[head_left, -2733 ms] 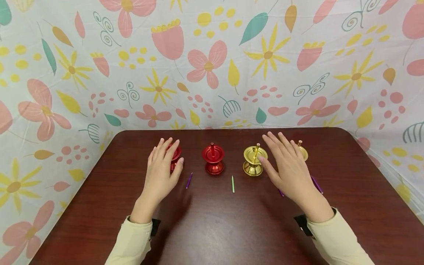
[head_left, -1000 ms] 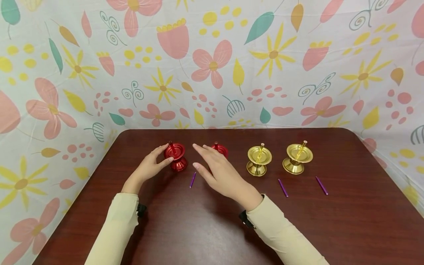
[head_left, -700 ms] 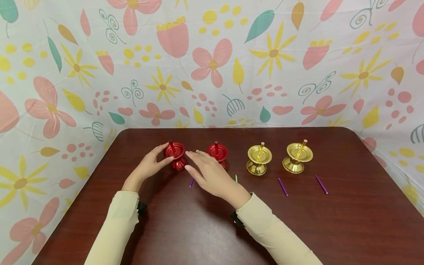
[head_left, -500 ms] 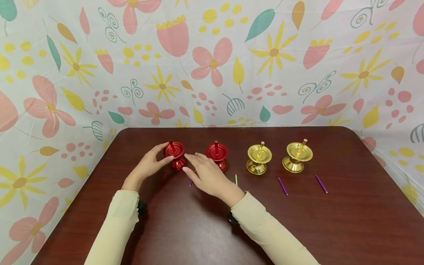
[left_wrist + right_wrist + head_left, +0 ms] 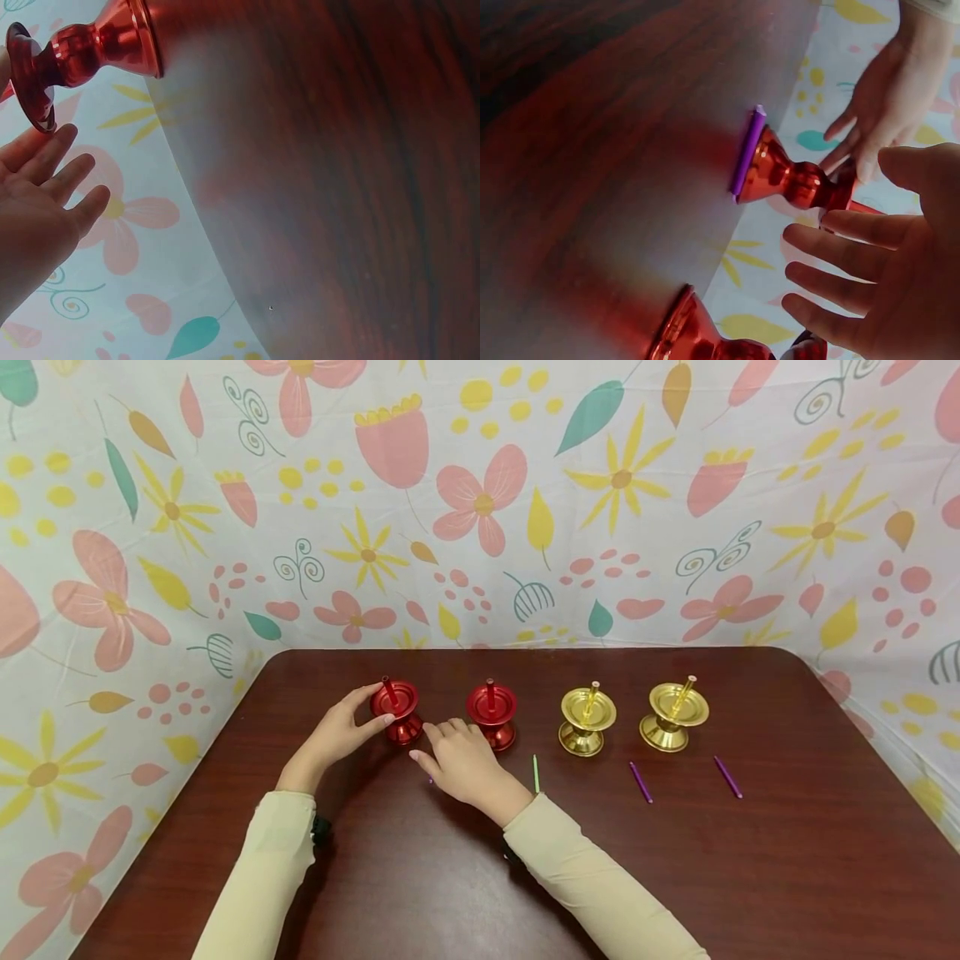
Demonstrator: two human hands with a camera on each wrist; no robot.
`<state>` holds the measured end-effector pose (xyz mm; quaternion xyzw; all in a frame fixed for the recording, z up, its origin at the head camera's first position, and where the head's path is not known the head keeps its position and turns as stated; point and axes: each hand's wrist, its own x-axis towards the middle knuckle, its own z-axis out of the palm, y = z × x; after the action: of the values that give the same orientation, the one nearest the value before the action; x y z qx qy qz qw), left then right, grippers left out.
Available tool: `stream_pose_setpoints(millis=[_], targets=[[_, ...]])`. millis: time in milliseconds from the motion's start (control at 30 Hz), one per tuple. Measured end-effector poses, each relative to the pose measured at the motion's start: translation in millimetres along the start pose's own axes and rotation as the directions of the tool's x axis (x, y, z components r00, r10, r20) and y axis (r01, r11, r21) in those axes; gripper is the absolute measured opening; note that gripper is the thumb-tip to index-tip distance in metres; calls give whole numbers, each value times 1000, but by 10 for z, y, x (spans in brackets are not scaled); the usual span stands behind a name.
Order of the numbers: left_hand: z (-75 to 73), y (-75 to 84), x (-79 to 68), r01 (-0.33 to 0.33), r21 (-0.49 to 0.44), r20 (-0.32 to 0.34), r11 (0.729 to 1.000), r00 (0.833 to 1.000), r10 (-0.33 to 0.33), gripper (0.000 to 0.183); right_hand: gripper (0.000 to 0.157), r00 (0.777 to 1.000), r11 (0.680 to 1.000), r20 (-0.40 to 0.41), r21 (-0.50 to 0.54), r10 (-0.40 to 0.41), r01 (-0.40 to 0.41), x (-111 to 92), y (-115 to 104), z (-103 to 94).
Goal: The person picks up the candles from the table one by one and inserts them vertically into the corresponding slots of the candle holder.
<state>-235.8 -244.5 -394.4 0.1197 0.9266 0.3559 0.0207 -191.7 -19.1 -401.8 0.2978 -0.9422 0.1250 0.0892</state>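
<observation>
My left hand (image 5: 337, 734) holds the dish rim of the leftmost red candle holder (image 5: 405, 729), thumb at the near side and fingers at the far left side. In the left wrist view, the other fingers of that hand hang loose below the dish (image 5: 30, 82). My right hand (image 5: 467, 766) hovers between the two red holders, palm down and fingers spread, holding nothing. Beneath it lies a thin purple candle (image 5: 747, 154), mostly covered by the hand in the head view. Right behind the right hand stands the second red candle holder (image 5: 492, 706).
Two gold candle holders (image 5: 587, 714) (image 5: 672, 718) stand to the right in the same row. In front lie a thin green candle (image 5: 536, 773), partly behind my right wrist, and two purple ones (image 5: 641, 782) (image 5: 728, 777). A flower-printed cloth (image 5: 465, 585) hangs behind the dark table (image 5: 480, 877).
The right hand has come left from the gold holders and lowered over the purple candle. Earlier the left hand moved to the red holder's rim, where it has stayed.
</observation>
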Motion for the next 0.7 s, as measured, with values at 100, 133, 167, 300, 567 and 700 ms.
stream_pose_setpoints(millis=[100,133,167,300,567,700], targets=[[6,-4,0,5,1,0,1000,1000,-5,69,52,1000,999,18,-52,13,-12,1,-21,35],[8,-6,0,7,-1,1,1000,1000,-7,69,52,1000,998,22,-67,17,-16,1,-29,42],[9,-8,0,8,-1,1,1000,1000,-8,69,52,999,997,24,-79,20,-19,0,-38,48],[11,-14,3,6,-5,1,1000,1000,-6,70,47,999,993,36,-114,26,-21,1,-71,56],[8,-18,3,1,-14,4,1000,1000,-1,70,42,993,989,115,-149,40,-22,11,-130,71],[6,-19,-1,0,-16,6,1000,1000,0,70,42,985,986,161,-164,55,-29,20,-144,76]])
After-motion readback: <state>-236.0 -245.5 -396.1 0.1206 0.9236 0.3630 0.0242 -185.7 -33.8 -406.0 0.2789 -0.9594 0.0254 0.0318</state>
